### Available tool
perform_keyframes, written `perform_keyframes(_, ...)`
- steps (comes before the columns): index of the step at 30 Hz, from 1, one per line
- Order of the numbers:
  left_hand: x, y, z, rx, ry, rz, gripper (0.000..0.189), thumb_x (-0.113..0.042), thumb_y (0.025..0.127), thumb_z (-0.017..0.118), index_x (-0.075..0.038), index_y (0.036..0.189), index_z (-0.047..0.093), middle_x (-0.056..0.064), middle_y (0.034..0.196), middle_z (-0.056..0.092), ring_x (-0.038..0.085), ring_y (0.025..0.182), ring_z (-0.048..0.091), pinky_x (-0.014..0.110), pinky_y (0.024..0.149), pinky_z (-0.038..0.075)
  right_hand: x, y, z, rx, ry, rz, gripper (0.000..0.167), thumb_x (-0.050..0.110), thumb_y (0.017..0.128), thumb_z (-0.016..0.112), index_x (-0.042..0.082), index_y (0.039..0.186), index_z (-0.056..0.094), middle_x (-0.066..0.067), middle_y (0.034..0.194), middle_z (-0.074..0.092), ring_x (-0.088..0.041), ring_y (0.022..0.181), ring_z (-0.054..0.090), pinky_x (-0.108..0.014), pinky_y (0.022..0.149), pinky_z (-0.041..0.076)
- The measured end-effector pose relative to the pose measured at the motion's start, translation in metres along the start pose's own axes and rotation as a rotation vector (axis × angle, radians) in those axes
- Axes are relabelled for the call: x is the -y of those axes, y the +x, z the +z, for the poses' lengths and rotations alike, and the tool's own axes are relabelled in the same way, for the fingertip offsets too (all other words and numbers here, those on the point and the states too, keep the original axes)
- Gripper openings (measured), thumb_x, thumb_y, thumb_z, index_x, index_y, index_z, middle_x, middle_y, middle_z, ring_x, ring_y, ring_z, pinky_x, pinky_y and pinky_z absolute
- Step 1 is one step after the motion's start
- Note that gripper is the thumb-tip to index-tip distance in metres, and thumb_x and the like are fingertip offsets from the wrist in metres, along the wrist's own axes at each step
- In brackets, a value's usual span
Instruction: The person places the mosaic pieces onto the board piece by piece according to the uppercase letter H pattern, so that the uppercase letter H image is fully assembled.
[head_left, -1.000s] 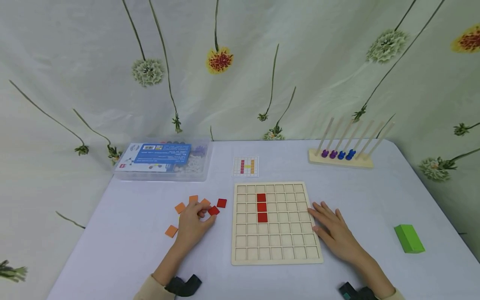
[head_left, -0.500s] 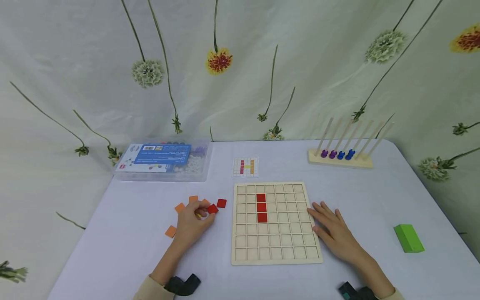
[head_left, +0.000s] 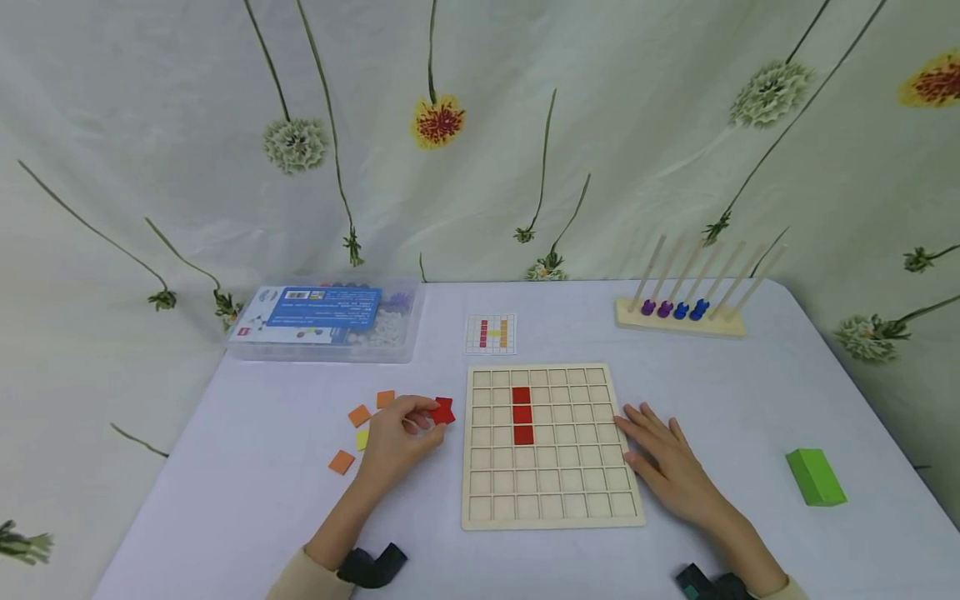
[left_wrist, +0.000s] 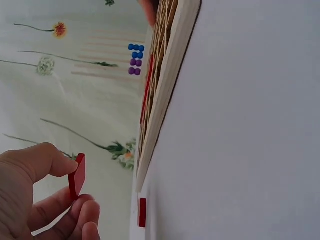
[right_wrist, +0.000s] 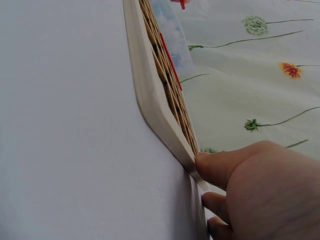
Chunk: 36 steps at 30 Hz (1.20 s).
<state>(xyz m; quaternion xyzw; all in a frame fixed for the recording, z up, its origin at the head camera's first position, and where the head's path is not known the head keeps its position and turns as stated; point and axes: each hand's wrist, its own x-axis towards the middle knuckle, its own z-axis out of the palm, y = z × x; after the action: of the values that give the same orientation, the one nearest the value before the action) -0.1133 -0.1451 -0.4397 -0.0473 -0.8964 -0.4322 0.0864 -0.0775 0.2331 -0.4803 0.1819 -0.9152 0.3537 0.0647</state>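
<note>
My left hand (head_left: 397,442) pinches a red square tile (left_wrist: 78,176) between thumb and fingers, above the table to the left of the wooden grid board (head_left: 557,520). A second red tile (left_wrist: 142,212) lies on the table by the board's left side; in the head view the held tile overlaps it. Three red tiles (head_left: 522,414) form a column in the board's upper cells. Beside the left hand lie orange tiles (head_left: 360,414) and a yellow tile (head_left: 362,439). My right hand (head_left: 667,458) rests at the board's right edge, fingers touching its rim and loosely extended.
Behind the board lies a small pattern card (head_left: 491,334) with coloured squares. A clear plastic box (head_left: 322,321) sits at the back left. At the back right stands a wooden peg rack (head_left: 681,323) with purple and blue beads. A green block (head_left: 816,477) is at the right.
My left hand has moved right with the red tile, towards the other loose red tile and the board. The yellow tile now shows behind it. The right hand stays put.
</note>
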Motion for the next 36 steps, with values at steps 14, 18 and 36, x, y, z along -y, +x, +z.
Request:
perform_keyframes(14, -0.031, 0.0, 0.037, 0.181, -0.048, 0.153, 0.02, -0.009, 0.074, 0.079, -0.01, 0.093, 0.071, -0.003, 0.079, 0.063, 0.01, 0.07, 0.055, 0.02, 0.064, 0.048, 0.001, 0.001, -0.001, -0.003, -0.004, -0.002, 0.047, 0.016, 0.095, 0.061, 0.009, 0.14, 0.052, -0.023, 0.149, 0.043, -0.049, 0.141, 0.028, -0.072, 0.11, 0.008)
perform_keyframes(18, -0.036, -0.002, 0.047, 0.266, -0.037, 0.175, 0.02, -0.011, 0.075, 0.08, -0.011, 0.094, 0.071, -0.006, 0.08, 0.061, 0.01, 0.072, 0.054, 0.019, 0.064, 0.047, 0.0, 0.001, -0.001, -0.003, -0.008, -0.004, 0.047, 0.016, 0.095, 0.061, 0.009, 0.14, 0.052, -0.023, 0.149, 0.043, -0.049, 0.141, 0.028, -0.072, 0.11, 0.009)
perform_keyframes(36, -0.039, -0.004, 0.066, 0.429, 0.078, 0.225, 0.015, -0.014, 0.078, 0.077, -0.011, 0.091, 0.071, -0.004, 0.075, 0.056, 0.008, 0.069, 0.05, 0.018, 0.061, 0.042, 0.0, 0.0, 0.0, 0.006, -0.003, 0.008, 0.047, 0.017, 0.096, 0.06, 0.01, 0.141, 0.052, -0.022, 0.15, 0.042, -0.049, 0.142, 0.027, -0.071, 0.111, 0.007)
